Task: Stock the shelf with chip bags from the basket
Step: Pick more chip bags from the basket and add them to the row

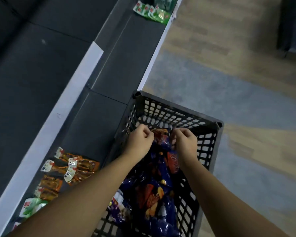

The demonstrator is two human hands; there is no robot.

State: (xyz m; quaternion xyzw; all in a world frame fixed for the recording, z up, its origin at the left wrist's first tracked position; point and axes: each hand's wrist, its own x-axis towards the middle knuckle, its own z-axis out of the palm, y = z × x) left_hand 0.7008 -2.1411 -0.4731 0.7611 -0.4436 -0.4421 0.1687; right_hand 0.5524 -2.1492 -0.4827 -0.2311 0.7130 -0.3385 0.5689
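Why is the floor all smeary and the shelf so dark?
In the head view, the floor and the far green packets are smeared by motion blur; the shelf is dark and dim; the blue chip bag pinched by the left hand and right hand shows small glints and looks sharper.

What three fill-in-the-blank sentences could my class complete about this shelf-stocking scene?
1. The left hand and right hand pinch a blue chip bag inside the black ____.
2. The orange packets lie on the dark ____.
3. The pouches at the far end are mainly ____.
Missing words: basket, shelf, green.
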